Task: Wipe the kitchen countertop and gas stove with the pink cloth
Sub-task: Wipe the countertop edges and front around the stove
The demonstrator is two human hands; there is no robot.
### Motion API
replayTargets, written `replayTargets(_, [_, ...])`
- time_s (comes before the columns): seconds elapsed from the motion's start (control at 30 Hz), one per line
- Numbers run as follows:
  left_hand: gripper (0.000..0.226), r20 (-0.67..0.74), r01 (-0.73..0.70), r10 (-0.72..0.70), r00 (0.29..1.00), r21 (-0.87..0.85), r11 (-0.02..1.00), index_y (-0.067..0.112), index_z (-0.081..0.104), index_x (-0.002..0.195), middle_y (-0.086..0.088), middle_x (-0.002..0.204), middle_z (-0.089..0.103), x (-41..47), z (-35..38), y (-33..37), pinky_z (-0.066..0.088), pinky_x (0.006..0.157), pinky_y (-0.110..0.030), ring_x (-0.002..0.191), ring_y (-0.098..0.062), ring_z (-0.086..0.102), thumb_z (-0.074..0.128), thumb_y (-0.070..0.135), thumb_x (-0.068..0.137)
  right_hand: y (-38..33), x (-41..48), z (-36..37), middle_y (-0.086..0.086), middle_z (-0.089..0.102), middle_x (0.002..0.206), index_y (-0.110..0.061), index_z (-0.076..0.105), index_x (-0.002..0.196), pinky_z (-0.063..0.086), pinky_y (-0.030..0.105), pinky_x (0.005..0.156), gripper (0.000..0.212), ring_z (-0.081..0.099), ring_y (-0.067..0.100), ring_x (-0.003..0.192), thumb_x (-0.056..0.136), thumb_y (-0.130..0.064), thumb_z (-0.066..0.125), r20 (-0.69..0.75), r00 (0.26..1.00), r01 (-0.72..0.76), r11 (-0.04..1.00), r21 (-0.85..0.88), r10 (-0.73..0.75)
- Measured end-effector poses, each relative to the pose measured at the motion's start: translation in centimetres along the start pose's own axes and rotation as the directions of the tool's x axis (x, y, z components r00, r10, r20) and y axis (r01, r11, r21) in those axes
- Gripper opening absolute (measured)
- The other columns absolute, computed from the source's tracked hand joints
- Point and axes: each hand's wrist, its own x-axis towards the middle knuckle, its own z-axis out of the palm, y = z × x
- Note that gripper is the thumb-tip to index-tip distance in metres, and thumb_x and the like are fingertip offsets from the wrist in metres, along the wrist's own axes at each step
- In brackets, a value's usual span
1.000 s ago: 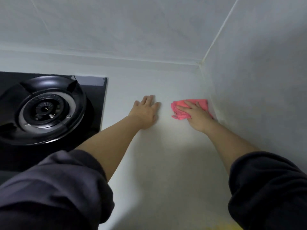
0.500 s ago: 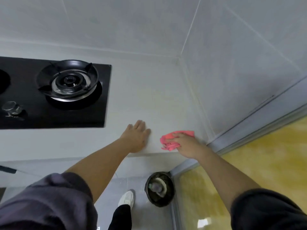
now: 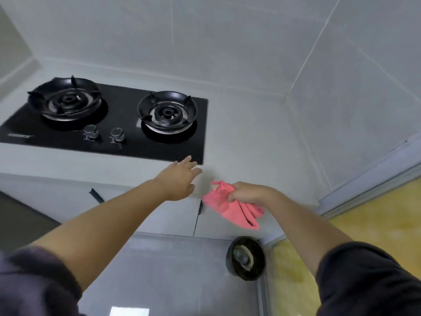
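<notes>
Head view, the only view supplied.

The right hand [image 3: 246,192] has its fingers curled tight round the pink cloth [image 3: 234,208]. The cloth is bunched, and its loose folds hang below the fist in front of the cabinet front [image 3: 173,215], just off the front edge of the desk [image 3: 250,144]. It does not appear to touch any surface.

The left hand [image 3: 180,179] grips nothing. Its fingers are stretched straight over the front strip of the desk, with the tips near the right front corner of the gas stove [image 3: 127,144]. Contact with the desk cannot be confirmed.

The stove's black glass top carries two burners [image 3: 167,112] and two knobs [image 3: 117,134]. A round dark container [image 3: 246,257] stands on the floor [image 3: 170,270] below.

Assessment: no wiping stroke is under way, and the moment reads as a pause between the desk to the right of the stove and the stove itself.

Next move, as judged: bring the cloth back onto a surface, flatten it under the palm, and work it across the glass around the knobs and burner rings. The hanging folds could snag on the pan supports.
</notes>
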Motion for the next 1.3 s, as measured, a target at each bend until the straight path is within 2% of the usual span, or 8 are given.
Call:
replayTargets(0.07, [0.057,-0.023,0.047,-0.048,0.999,-0.044,0.998,0.017,0.026,0.150,-0.007,0.159,0.019,-3.5,-0.6,-3.1,0.019,0.119,-0.043,0.149,-0.023,0.002,0.046,0.027,0.097,-4.1,0.4,1.8,0.010,0.066,0.083,-0.016,0.066,0.092,0.044,0.030,0.067,0.023,0.060,0.024,0.076,0.079,-0.008,0.049,0.014,0.999,0.029,0.998,0.056,-0.030])
replayTargets(0.23, [0.059,-0.075,0.167,-0.177,0.981,-0.125,0.978,0.019,0.027,0.149,-0.002,0.157,0.025,-12.8,-0.9,-12.2,0.023,0.117,-0.041,0.149,-0.019,0.007,0.050,0.027,0.095,-15.8,3.1,7.6,0.018,0.070,0.108,-0.017,0.066,0.112,0.048,0.037,0.082,0.043,0.065,0.026,0.088,0.072,-0.013,0.052,0.067,0.987,0.143,0.987,0.074,-0.148])
replayTargets(0.4, [0.058,-0.080,0.302,-0.323,0.943,-0.200,0.932,0.019,0.030,0.148,-0.002,0.153,0.034,-24.2,-0.1,-23.0,0.027,0.114,-0.036,0.147,-0.017,0.015,0.052,0.029,0.095,-29.6,5.5,16.5,0.011,0.066,0.085,-0.010,0.067,0.093,0.048,0.034,0.073,0.023,0.062,0.024,0.077,0.074,-0.012,0.054,0.138,0.966,0.219,0.976,0.016,-0.219])
replayTargets(0.57, [0.057,-0.059,0.449,-0.487,0.871,-0.308,0.839,0.019,0.034,0.147,-0.006,0.148,0.041,-34.7,0.7,-33.9,0.036,0.108,-0.037,0.137,-0.022,0.038,0.053,0.029,0.095,-43.0,7.5,23.9,0.017,0.064,0.100,-0.001,0.061,0.112,0.049,0.040,0.079,0.039,0.063,0.030,0.090,0.075,-0.012,0.053,0.217,0.926,0.329,0.942,-0.066,-0.308])
replayTargets(0.87, [0.038,-0.050,0.453,-0.554,0.831,-0.518,0.726,0.020,0.057,0.129,0.003,0.125,0.064,-42.9,2.3,-44.7,0.045,0.096,-0.029,0.111,-0.015,0.060,0.056,0.030,0.092,-56.6,13.6,31.5,0.014,0.063,0.093,0.002,0.061,0.110,0.047,0.038,0.081,0.035,0.058,0.025,0.085,0.079,-0.012,0.055,0.310,0.885,0.402,0.906,-0.131,-0.348])
replayTargets(1.0, [0.027,0.019,0.434,-0.565,0.825,-0.663,0.610,0.020,0.065,0.102,0.002,0.095,0.069,-45.3,2.3,-50.2,0.050,0.083,-0.034,0.091,-0.017,0.062,0.057,0.030,0.079,-62.0,17.1,35.1,0.016,0.065,0.095,0.002,0.060,0.114,0.049,0.041,0.083,0.039,0.059,0.026,0.088,0.078,-0.012,0.055,0.356,0.872,0.399,0.908,-0.125,-0.335])
replayTargets(1.1, [0.004,0.018,0.453,-0.635,0.772,-0.716,0.531,0.024,0.063,0.086,0.007,0.077,0.064,-46.9,1.9,-55.5,0.046,0.068,-0.023,0.075,-0.013,0.059,0.064,0.026,0.083,-66.9,19.8,37.4,0.018,0.066,0.107,0.003,0.059,0.117,0.048,0.045,0.096,0.038,0.062,0.029,0.095,0.082,-0.011,0.057,0.382,0.870,0.359,0.931,-0.060,-0.311])
replayTargets(1.3, [0.007,0.057,0.537,-0.747,0.662,-0.732,0.419,0.012,0.067,0.086,0.004,0.073,0.064,-53.2,2.1,-67.5,0.049,0.068,-0.024,0.069,-0.011,0.059,0.066,0.019,0.084,-77.0,23.4,42.1,0.014,0.064,0.123,-0.005,0.058,0.124,0.047,0.041,0.102,0.039,0.061,0.028,0.115,0.088,-0.019,0.066,0.499,0.815,0.342,0.940,-0.003,-0.295])
